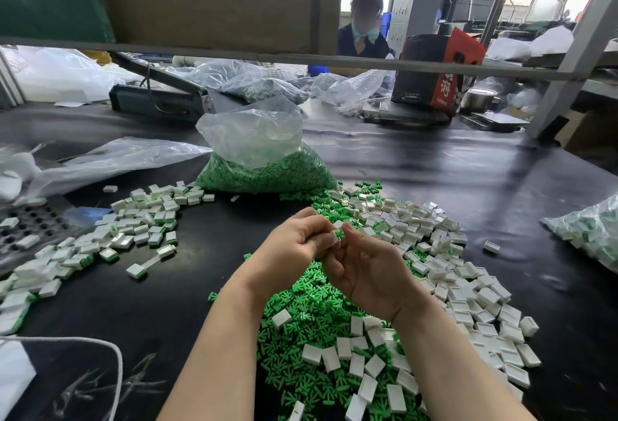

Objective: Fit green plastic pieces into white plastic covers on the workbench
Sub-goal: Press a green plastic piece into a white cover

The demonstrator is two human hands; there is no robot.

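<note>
A green piece (340,234) is being pressed into a white cover (333,237), both held up in the air above the bench (468,173), right between the two hands. The cover is pinched by the fingers of the left hand (294,246), curled in around it, while the green piece is gripped at the fingertips of the right hand (364,273), palm turned up. How far the piece is seated cannot be told; it is too small and partly hidden by the fingers. For a clean fit, the piece is probably best lined up square with the cover's open side, then pushed straight in with the thumb, the cover being kept steady so nothing skews or jams. Below the hands, a heap of loose green pieces (301,353) is spread out, with empty white covers (468,286) scattered over it and banked up to the right. Off to the left, a spread of finished covers (133,230) with green showing at their edges is laid out, so plenty of the work looks done, and plenty is left. Further back, a clear bag of green pieces (264,166) is slumped open, and another bag (592,230) of parts lies at the right edge. Across the bench, another person (363,25) is seated.
</note>
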